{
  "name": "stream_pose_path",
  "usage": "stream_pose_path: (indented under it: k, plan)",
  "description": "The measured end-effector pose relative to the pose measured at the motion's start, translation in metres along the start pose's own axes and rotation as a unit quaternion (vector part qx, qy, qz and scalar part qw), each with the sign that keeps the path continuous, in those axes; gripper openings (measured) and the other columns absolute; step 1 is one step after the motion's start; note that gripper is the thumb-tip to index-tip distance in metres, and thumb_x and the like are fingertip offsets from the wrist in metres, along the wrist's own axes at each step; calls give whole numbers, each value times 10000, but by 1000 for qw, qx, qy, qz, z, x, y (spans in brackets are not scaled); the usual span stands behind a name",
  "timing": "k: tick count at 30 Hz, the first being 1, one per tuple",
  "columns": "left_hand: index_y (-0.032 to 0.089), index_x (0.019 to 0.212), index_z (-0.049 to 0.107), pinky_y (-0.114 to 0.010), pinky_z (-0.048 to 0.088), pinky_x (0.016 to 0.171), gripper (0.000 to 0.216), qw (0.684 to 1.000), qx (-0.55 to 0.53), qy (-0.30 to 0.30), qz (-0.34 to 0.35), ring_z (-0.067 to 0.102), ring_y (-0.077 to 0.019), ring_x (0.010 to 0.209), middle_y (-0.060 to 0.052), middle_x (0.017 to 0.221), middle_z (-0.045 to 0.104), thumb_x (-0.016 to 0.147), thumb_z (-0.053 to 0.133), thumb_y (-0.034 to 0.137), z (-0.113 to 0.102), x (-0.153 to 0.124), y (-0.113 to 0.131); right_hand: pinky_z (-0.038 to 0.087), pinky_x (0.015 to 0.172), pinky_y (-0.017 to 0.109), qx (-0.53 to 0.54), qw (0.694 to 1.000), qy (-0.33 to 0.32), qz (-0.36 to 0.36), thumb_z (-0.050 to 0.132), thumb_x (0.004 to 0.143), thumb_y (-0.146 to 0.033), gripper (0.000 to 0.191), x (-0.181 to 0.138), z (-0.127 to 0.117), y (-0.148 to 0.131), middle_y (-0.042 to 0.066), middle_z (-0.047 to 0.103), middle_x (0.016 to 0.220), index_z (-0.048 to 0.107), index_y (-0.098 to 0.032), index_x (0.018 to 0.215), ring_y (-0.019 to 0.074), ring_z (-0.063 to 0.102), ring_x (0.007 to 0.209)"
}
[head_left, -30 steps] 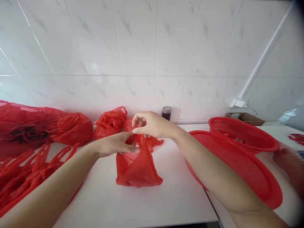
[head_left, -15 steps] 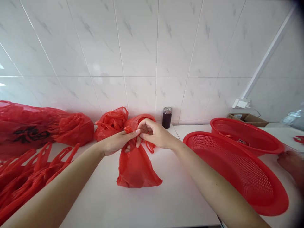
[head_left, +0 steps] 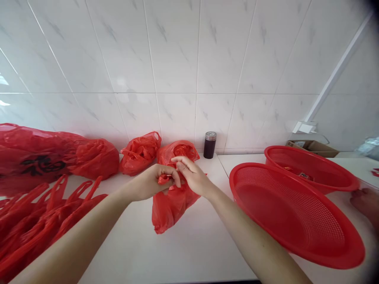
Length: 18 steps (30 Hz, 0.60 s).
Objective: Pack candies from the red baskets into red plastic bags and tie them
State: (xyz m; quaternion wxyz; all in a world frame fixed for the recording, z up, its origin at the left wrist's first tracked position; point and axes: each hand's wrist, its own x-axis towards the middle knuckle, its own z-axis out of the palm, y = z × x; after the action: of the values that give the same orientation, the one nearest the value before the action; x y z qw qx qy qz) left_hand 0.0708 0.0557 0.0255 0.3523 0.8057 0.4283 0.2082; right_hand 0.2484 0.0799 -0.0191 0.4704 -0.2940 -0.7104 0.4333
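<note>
A small red plastic bag [head_left: 170,205] stands on the white counter [head_left: 183,252] in front of me. My left hand [head_left: 152,182] is closed round the bag's bunched top handles. My right hand [head_left: 194,177] meets it from the right, fingers pinching the same handles. Both hands touch each other above the bag. The bag's body leans to the left and hangs below the hands.
Two tied red bags [head_left: 141,153] [head_left: 177,152] and a dark jar [head_left: 209,144] stand at the wall. A big red bag [head_left: 44,157] and loose red bags [head_left: 38,217] lie left. Two red baskets [head_left: 296,215] [head_left: 310,167] sit right, by another person's hand [head_left: 365,201] and a cardboard box [head_left: 314,147].
My hands have come together from apart and lowered onto the bag's handles. The bag has been drawn narrower and tipped left. The view shifted slightly.
</note>
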Motion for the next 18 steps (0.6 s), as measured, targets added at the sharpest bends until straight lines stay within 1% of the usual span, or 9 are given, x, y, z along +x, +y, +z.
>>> stream_pose_path:
  k: [3,5,7,9,12,14,15,17,18]
  plan:
    - [211,711,495,-227,340,508,216,979,123,162,27,444,-111,543,51,616,471,668,410,18,15,4,-11,441,950,372,50,997,-17,51,445,946,-443,310,1,5,23,20,628,1108,591,-277,1163,178,574,1059]
    - [214,801,496,-240,375,539,255,949,174,255,66,503,-129,624,14,779,559,668,404,17,26,7,-18,441,957,367,111,990,-51,65,508,920,-423,322,-3,5,28,14,618,1140,562,-300,1213,177,563,1085]
    - [210,921,521,-267,437,628,272,930,178,304,105,574,-161,777,-40,980,597,728,416,51,35,9,-23,450,943,350,152,983,-79,61,549,902,-398,309,-7,4,29,9,628,1094,571,-296,1193,167,574,1057]
    - [205,1003,547,-288,468,731,287,931,151,311,115,599,-185,905,-64,1049,614,766,437,85,43,10,-26,454,925,328,148,985,-72,46,559,897,-381,237,-11,3,28,10,635,1028,611,-260,1094,155,586,1011]
    - [209,1037,582,-296,468,812,375,958,104,258,64,615,-184,933,-47,996,658,738,417,53,54,4,-33,468,857,308,64,997,-43,31,567,888,-388,184,-20,3,29,12,646,945,616,-221,948,149,609,922]
    - [215,992,595,-288,466,777,363,976,85,201,21,617,-177,861,-22,900,664,734,398,54,61,-6,-43,471,818,307,5,999,-33,35,555,890,-393,186,-30,0,35,13,661,905,595,-211,886,154,627,886]
    - [215,929,595,-278,461,725,292,981,75,181,-1,605,-171,789,-9,826,650,762,396,80,63,-13,-49,471,808,308,-13,999,-24,41,545,893,-389,190,-35,-4,40,13,666,879,580,-207,857,157,637,868]
    - [213,760,550,-265,423,619,182,983,60,170,-42,539,-157,651,10,687,587,847,393,188,68,-31,-64,472,793,309,-33,997,20,67,517,900,-387,208,-44,-15,56,13,670,825,543,-202,806,162,649,838]
    - [213,696,514,-265,401,590,235,981,50,175,-62,503,-152,611,13,646,556,884,378,254,71,-40,-72,475,776,308,-40,994,50,86,508,898,-394,220,-48,-22,66,15,667,807,527,-203,791,166,653,825]
